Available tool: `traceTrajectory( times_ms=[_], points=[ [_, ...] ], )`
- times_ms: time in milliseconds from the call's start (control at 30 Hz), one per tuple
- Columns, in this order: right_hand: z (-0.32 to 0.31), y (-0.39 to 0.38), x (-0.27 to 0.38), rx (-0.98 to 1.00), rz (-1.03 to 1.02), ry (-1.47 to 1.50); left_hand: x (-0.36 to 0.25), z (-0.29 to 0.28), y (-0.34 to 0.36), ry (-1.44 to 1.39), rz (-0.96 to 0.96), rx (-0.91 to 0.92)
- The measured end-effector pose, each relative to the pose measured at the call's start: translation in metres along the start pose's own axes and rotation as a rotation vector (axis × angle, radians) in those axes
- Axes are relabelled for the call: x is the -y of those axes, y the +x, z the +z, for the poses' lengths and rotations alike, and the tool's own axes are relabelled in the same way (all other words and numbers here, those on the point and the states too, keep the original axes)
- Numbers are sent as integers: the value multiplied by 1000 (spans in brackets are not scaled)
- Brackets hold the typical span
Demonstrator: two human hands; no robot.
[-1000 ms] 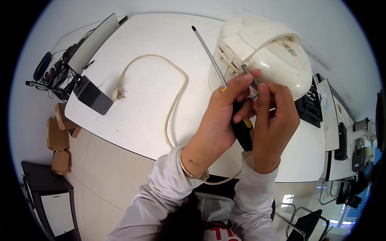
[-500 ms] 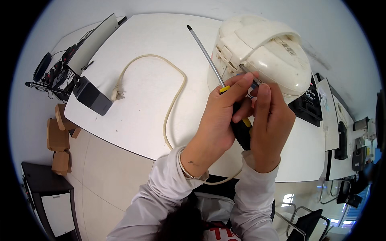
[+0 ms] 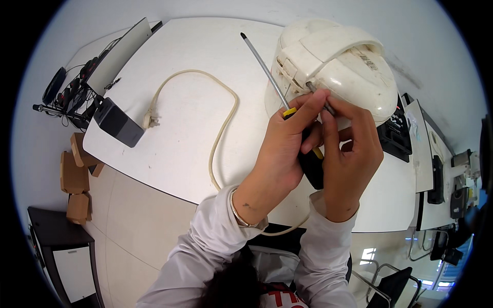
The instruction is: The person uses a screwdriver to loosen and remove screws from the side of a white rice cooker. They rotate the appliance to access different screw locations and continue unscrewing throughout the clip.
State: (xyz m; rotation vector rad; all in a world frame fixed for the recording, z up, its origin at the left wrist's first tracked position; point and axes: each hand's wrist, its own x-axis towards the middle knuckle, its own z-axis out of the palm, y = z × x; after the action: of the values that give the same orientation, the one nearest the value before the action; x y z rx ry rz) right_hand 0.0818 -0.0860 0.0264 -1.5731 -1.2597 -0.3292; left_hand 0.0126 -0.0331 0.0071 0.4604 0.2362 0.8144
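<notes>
A white rice cooker (image 3: 354,77) with a carrying handle stands at the far right of the white table. My left hand (image 3: 280,154) is closed around the black and yellow handle of a long screwdriver (image 3: 267,72), whose shaft points up and to the left, away from the cooker. My right hand (image 3: 352,159) pinches a thin metal rod (image 3: 329,109) between its fingertips. The rod's upper end reaches a hole at the base of the cooker's handle. My left thumb and fingertips lie close against the rod too, and partly hide it.
A pale power cord (image 3: 233,102) curves over the table (image 3: 169,46) to its plug (image 3: 149,120), beside a dark grey box-shaped device (image 3: 117,123). A black tool case (image 3: 396,136) sits behind the cooker's right side. Cardboard boxes (image 3: 74,172) and a chair (image 3: 393,287) stand off the table.
My right hand has shifted slightly right and its fingers have spread, showing more of the metal rod. The screwdriver in my left hand has moved only a little.
</notes>
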Motion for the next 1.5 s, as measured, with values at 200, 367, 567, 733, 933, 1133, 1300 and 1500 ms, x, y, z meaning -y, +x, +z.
traceTrajectory(
  times_ms=[200, 367, 567, 733, 933, 1133, 1300, 1500],
  points=[
    [2, -4, -8, 118, 46, -50, -2, -5, -4, -43, -3, 51],
    [3, -3, -3, 47, 46, -44, -3, -7, -2, -71, -31, 75],
    [6, -1, 2, -56, 21, 24, 0, -10, -1, -117, -68, 73],
    [6, 0, -4, -75, -90, 0, 1, -8, 1, -100, -46, 52],
    [2, -1, 3, 10, 60, 62, -2, -4, -1, -116, -50, 2],
    [6, -4, -10, 40, -5, -56, -2, -7, -1, -134, -50, 43],
    [7, -2, 0, -39, 17, -25, -2, -8, 0, -124, -45, 43],
    [7, -1, -3, -65, -46, 31, 0, -7, 2, -109, -37, 37]
  ],
)
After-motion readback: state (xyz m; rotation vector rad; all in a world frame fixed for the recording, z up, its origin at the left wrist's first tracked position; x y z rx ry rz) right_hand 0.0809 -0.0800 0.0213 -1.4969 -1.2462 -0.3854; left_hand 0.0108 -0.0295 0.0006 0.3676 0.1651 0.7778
